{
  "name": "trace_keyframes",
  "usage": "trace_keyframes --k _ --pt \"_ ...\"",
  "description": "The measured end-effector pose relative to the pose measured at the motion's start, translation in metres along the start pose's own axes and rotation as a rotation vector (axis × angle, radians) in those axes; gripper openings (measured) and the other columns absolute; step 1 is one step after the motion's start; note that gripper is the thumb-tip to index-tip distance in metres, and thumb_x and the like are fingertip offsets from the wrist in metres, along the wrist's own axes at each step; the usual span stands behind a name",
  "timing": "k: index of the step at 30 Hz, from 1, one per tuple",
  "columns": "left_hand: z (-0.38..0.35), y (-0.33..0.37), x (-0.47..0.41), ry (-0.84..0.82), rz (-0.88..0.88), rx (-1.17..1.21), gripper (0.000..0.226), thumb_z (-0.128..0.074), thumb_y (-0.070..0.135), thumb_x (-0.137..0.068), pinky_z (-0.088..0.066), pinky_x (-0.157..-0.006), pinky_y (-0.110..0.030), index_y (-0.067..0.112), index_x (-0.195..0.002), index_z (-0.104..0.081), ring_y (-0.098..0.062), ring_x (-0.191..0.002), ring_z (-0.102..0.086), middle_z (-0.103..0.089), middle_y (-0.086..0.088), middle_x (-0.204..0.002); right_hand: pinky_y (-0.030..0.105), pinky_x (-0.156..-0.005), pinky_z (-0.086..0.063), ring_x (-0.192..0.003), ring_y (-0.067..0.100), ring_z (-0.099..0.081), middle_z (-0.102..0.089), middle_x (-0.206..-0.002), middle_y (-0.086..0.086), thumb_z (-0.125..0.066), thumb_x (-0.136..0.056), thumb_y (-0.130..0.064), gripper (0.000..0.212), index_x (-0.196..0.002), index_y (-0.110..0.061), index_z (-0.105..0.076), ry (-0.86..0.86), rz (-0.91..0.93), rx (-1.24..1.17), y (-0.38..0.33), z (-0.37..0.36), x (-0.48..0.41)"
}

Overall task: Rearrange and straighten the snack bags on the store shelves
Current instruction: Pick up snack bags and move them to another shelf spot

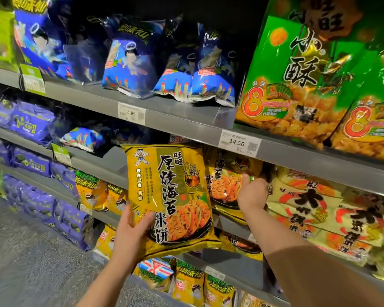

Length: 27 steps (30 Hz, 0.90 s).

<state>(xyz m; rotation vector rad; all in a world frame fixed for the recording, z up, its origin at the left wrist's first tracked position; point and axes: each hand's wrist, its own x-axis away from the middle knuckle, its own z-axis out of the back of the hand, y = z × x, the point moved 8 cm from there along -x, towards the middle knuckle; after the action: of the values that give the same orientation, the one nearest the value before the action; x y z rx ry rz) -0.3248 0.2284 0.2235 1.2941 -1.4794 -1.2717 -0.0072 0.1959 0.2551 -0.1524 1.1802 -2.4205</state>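
Left hand [131,235], at 6 o'clock in the head view, clasps the lower left corner of a yellow rice-cracker bag [171,196], held upright off the shelf. Right hand [252,192], at 3 o'clock from that bag, reaches onto the grey shelf [231,224], fingers closed on a matching shelved bag [225,187]; grip partly hidden.

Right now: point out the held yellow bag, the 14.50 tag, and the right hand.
Yellow bag [164,191]: head view, front panel centre.
14.50 tag [238,142]: head view, on the printed price.
Right hand [252,193]: head view, back of the hand.
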Motion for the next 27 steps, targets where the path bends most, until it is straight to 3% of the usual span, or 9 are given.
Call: trace_keyframes --k 3,6,8,10,15,17,20,24,27 --pt "0.000 -0.002 0.000 0.012 0.000 -0.049 0.038 -0.054 0.005 -0.089 -0.047 -0.070 -0.011 0.037 -0.105 -0.044 0.018 -0.082 -0.059 -0.056 0.021 -0.099 0.045 -0.088 -0.045 -0.120 0.039 -0.045 -0.040 -0.132 0.023 -0.044 -0.092 -0.049 0.065 -0.128 0.006 -0.037 -0.008 0.093 0.116 0.002 -0.005 0.009" --pt "-0.004 -0.003 0.002 0.043 0.005 -0.078 0.034 -0.054 0.002 -0.089 -0.041 -0.059 -0.001 0.034 -0.094 -0.046 0.017 -0.076 -0.058 -0.053 0.020 -0.094 0.043 -0.096 -0.041 -0.126 0.034 -0.037 -0.035 -0.134 0.018 -0.054 -0.082 -0.059 0.080 -0.133 -0.002 -0.030 -0.062 0.216 0.265 0.002 -0.012 0.015" --pt "-0.008 -0.003 0.005 0.055 0.011 -0.077 0.039 -0.054 0.002 -0.089 -0.038 -0.074 -0.001 0.029 -0.114 -0.042 0.018 -0.084 -0.053 -0.047 0.019 -0.107 0.042 -0.103 -0.036 -0.130 0.034 -0.031 -0.030 -0.137 0.018 -0.064 -0.075 -0.057 0.089 -0.136 -0.006 -0.024 -0.107 0.259 0.340 0.003 -0.017 0.016" --pt "-0.012 -0.005 0.005 0.029 0.004 -0.079 0.060 -0.056 0.006 -0.088 -0.030 -0.091 -0.017 0.012 -0.141 -0.029 0.002 -0.105 -0.040 -0.035 0.012 -0.118 0.042 -0.110 -0.029 -0.136 0.035 -0.024 -0.022 -0.142 0.020 -0.072 -0.070 -0.053 0.099 -0.140 -0.011 -0.016 -0.163 0.278 0.384 0.004 -0.020 0.017" --pt "-0.014 -0.008 0.008 0.063 0.028 -0.071 0.065 -0.056 0.010 -0.089 -0.027 -0.092 -0.023 0.008 -0.145 -0.023 -0.004 -0.110 -0.031 -0.036 0.007 -0.134 0.043 -0.115 -0.016 -0.144 0.037 -0.001 0.007 -0.153 0.024 -0.080 -0.065 -0.047 0.122 -0.148 -0.022 0.007 -0.384 0.286 0.502 0.008 -0.025 0.022" --pt "-0.017 -0.004 0.010 0.084 0.029 -0.052 0.063 -0.055 0.009 -0.089 -0.027 -0.090 -0.023 0.009 -0.144 -0.025 -0.002 -0.107 -0.034 -0.035 0.011 -0.128 0.043 -0.113 -0.022 -0.144 0.037 -0.001 0.008 -0.154 0.022 -0.079 -0.068 -0.043 0.119 -0.148 -0.026 0.008 -0.398 0.295 0.546 0.007 -0.026 0.023" --pt "-0.018 -0.001 0.009 0.104 0.026 -0.040 0.052 -0.053 0.005 -0.090 -0.031 -0.087 -0.019 0.020 -0.135 -0.033 0.010 -0.084 -0.048 -0.040 0.019 -0.116 0.043 -0.111 -0.028 -0.143 0.041 -0.004 0.000 -0.154 0.019 -0.069 -0.082 -0.029 0.099 -0.148 -0.029 0.004 -0.335 0.381 0.652 0.007 -0.035 0.024" --pt "-0.009 -0.008 0.000 0.074 0.014 -0.039 0.049 -0.063 0.010 -0.086 -0.043 -0.093 -0.024 0.024 -0.127 -0.041 0.008 -0.091 -0.055 -0.053 0.019 -0.116 0.046 -0.113 -0.021 -0.141 0.044 -0.004 -0.002 -0.156 0.014 -0.050 -0.092 -0.007 0.082 -0.149 -0.028 0.005 -0.248 0.469 0.763 0.015 -0.049 0.024" --pt "-0.004 -0.015 -0.006 0.045 0.029 -0.043 0.039 -0.059 0.005 -0.087 -0.046 -0.068 -0.005 0.024 -0.118 -0.043 0.021 -0.077 -0.057 -0.057 0.019 -0.103 0.047 -0.113 -0.020 -0.141 0.038 -0.010 -0.011 -0.155 0.012 -0.048 -0.089 -0.001 0.075 -0.149 -0.024 -0.009 -0.193 0.547 0.757 0.009 -0.054 0.032"
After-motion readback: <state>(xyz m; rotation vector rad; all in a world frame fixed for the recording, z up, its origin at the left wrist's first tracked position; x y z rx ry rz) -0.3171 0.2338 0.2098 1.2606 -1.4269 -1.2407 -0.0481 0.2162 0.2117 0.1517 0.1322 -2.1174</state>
